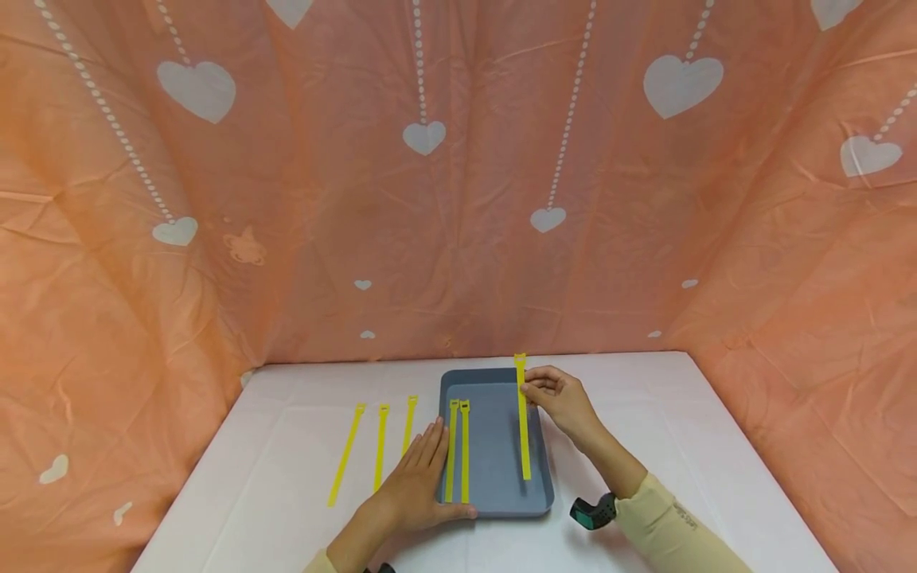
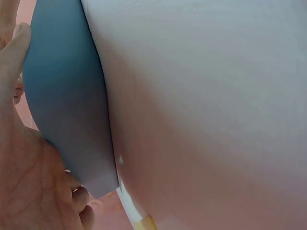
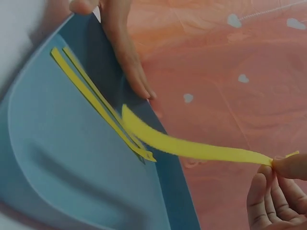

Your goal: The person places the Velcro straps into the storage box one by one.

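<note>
A yellow hook-and-loop cable tie (image 1: 524, 430) hangs over the right part of a blue-grey tray (image 1: 501, 510), pinched near its slotted head between the thumb and fingers of my right hand (image 1: 566, 402). In the right wrist view, the tie (image 3: 201, 151) bends slightly, its free end above the tray. Two more yellow ties (image 1: 450, 461) lie side by side inside the tray, along its left wall. My left hand (image 1: 414, 485) rests against the tray's left side with fingers extended, its thumb along the near rim. The left wrist view shows that hand (image 2: 33, 177) against the tray's outer wall (image 2: 72, 105).
Left of the tray, three yellow ties (image 1: 347, 454) lie spread on the white tabletop (image 1: 272, 446); the left hand partly covers the nearest ones. A dark wrist device (image 1: 593, 512) is on the right wrist. Orange heart-patterned curtain (image 1: 466, 239) encloses the table's back and sides.
</note>
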`<state>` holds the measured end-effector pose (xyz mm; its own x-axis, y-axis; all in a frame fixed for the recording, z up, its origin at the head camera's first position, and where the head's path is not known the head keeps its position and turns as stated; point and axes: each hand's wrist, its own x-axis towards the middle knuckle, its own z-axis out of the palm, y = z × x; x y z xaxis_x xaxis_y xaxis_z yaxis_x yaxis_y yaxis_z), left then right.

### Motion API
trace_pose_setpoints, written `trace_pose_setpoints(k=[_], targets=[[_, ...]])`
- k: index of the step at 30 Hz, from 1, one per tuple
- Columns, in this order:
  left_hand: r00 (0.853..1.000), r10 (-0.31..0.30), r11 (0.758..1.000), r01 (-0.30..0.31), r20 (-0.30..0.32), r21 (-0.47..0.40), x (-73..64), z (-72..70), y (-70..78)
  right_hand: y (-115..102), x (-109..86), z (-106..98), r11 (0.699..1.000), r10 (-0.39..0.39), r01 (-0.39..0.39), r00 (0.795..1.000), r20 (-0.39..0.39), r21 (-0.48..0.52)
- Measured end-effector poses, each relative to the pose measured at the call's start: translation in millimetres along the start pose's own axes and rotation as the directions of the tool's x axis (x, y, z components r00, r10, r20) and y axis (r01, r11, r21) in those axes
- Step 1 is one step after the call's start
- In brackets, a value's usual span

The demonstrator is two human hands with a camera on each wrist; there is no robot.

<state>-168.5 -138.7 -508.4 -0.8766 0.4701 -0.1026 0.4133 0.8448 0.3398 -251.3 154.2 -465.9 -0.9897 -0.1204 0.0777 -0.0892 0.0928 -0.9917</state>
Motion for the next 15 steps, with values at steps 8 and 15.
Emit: trace_pose_setpoints(k=[8, 15], targets=[[1.0, -0.003, 1.0, 0.003, -0.003, 0.003, -0.9, 0.1, -0.2, 10.0, 0.9, 13.6, 1.0, 0.002, -0.003, 0.999, 0.052, 0.018], [1.0, 0.001, 1.0, -0.001, -0.004, 0.007, -1.0, -0.4, -0.1, 16.3, 3.8, 28.8, 1.0, 0.025, -0.025, 0.999, 0.026, -0.005]])
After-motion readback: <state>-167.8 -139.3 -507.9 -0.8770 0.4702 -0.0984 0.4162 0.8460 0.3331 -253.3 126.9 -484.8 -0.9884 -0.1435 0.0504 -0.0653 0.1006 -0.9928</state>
